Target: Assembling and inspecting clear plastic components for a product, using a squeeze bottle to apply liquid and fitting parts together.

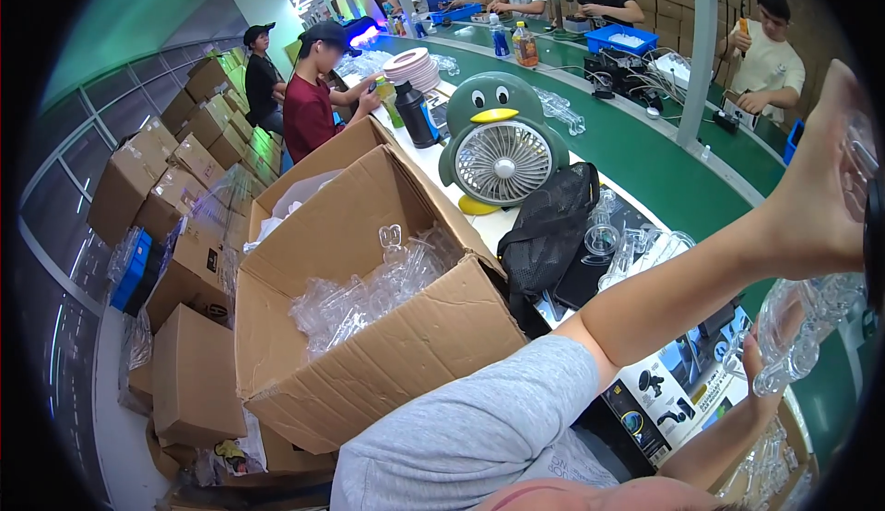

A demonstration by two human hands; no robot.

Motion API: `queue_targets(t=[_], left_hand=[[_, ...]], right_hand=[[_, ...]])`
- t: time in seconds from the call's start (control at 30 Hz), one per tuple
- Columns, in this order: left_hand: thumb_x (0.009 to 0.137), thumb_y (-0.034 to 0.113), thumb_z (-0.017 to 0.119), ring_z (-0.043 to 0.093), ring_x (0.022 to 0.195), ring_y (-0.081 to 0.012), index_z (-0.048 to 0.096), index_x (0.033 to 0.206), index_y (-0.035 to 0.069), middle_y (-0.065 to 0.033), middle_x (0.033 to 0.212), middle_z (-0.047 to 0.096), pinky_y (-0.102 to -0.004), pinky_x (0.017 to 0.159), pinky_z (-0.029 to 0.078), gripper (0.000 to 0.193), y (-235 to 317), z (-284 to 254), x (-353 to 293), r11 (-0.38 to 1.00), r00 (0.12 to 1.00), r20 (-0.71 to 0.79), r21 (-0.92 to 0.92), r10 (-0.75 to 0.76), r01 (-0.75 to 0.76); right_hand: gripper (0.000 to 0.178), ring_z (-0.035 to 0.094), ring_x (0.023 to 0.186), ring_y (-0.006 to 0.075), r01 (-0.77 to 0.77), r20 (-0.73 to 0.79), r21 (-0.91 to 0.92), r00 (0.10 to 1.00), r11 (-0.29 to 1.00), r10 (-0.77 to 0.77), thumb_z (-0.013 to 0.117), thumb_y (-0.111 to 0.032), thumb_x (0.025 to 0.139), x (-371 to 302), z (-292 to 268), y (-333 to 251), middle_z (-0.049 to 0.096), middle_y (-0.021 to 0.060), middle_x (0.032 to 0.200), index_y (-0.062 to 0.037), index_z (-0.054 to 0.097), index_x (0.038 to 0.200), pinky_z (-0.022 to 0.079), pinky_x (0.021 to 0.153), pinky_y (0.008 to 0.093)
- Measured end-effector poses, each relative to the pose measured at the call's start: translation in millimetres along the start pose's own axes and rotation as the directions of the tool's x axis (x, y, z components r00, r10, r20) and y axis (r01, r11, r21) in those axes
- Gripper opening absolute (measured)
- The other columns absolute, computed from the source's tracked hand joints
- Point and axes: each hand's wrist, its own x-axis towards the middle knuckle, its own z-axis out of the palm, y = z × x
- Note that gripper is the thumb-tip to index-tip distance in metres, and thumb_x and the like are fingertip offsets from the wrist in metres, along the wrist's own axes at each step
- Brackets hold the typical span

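My left hand (pixel 820 174) is raised at the far right, at the end of my bare forearm and grey sleeve. A clear plastic piece (pixel 859 147) is against its palm; the picture's dark rim cuts off most of the fingers. Below it, my right hand (pixel 753 359) grips a cluster of clear moulded plastic parts (pixel 791 359), its fingers curled beside them. Loose clear parts (pixel 636 253) lie on the bench left of my hands. More of them fill an open cardboard box (pixel 387 377) at the centre. Another box of clear parts (pixel 765 465) is under my right forearm.
A green penguin-shaped fan (pixel 504 162) stands behind a black mesh bag (pixel 550 234). A dark bottle (pixel 417 116) and stacked pale rings (pixel 412 70) are farther back. A green conveyor (pixel 636 133) runs past a metal post (pixel 698 59). Stacked cartons (pixel 189 363) line the left; several people work beyond.
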Motion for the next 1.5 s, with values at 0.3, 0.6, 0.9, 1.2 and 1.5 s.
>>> queue_targets(t=[0.3, 0.6, 0.9, 1.2, 1.5], left_hand=[[0.068, 0.025, 0.069, 0.061, 0.077, -0.0145, 0.051, 0.103, 0.005, -0.008, 0.095, 0.056, -0.0262, 0.066, 0.053, 0.044, -1.5, -12.8, -15.4, 0.97, 0.987, -0.145, 0.243, 0.067, -0.03], [0.069, 0.026, 0.069, 0.061, 0.079, -0.0148, 0.051, 0.104, 0.006, -0.0076, 0.095, 0.056, -0.0263, 0.067, 0.054, 0.043, -5.2, -12.5, -14.1, 0.987, 0.989, -0.145, 0.152, -0.021, 0.044], [0.071, 0.027, 0.069, 0.061, 0.081, -0.015, 0.051, 0.105, 0.007, -0.0072, 0.094, 0.057, -0.0265, 0.067, 0.054, 0.043, -6.3, -11.9, -14.9, 0.989, 0.982, -0.157, 0.084, -0.105, 0.12], [0.071, 0.01, 0.062, 0.057, 0.062, -0.0163, 0.022, 0.119, 0.01, -0.0093, 0.074, 0.053, -0.0312, 0.066, 0.051, 0.062, -65.7, 5.2, -33.3, 0.842, 0.979, -0.124, -0.535, -0.16, 0.07], [0.081, 0.022, 0.065, 0.055, 0.089, -0.0132, 0.035, 0.128, 0.008, -0.0109, 0.103, 0.052, -0.0262, 0.065, 0.051, 0.058, -120.7, -2.1, -58.5, 0.872, 0.853, 0.189, 0.162, -0.487, 0.462]], right_hand=[[0.066, 0.038, 0.122, 0.0228, -0.04, 0.015, -0.019, 0.999, 0.999, 0.04, 0.063, -0.008, 0.075, -1.3, 17.3, -3.1, 0.042, 0.0129, 0.13, -0.0002, 0.034, 0.133, 0.027, 0.103, 0.0357], [0.069, 0.041, 0.118, 0.0225, -0.082, 0.074, -0.036, 0.994, 0.996, 0.084, 0.062, -0.004, 0.075, -3.8, 19.0, 3.4, 0.04, 0.0138, 0.131, -0.0014, 0.028, 0.135, 0.026, 0.102, 0.037], [0.067, 0.037, 0.124, 0.0262, -0.08, -0.04, -0.175, 0.996, 0.981, 0.074, 0.061, -0.006, 0.076, 0.6, 4.5, 3.1, 0.038, 0.0148, 0.135, 0.0026, 0.03, 0.134, 0.023, 0.105, 0.0376], [0.056, 0.05, 0.104, 0.019, -0.308, -0.37, -0.119, 0.896, 0.944, 0.246, 0.062, -0.014, 0.076, 25.1, -22.8, -50.4, 0.053, 0.0129, 0.118, 0.0018, 0.043, 0.126, 0.036, 0.092, 0.0304], [0.056, 0.055, 0.099, 0.0166, -0.416, -0.537, -0.616, 0.843, 0.668, 0.03, 0.063, -0.002, 0.071, 11.1, -99.1, -7.5, 0.059, 0.0105, 0.113, -0.0023, 0.046, 0.124, 0.04, 0.087, 0.0274]])
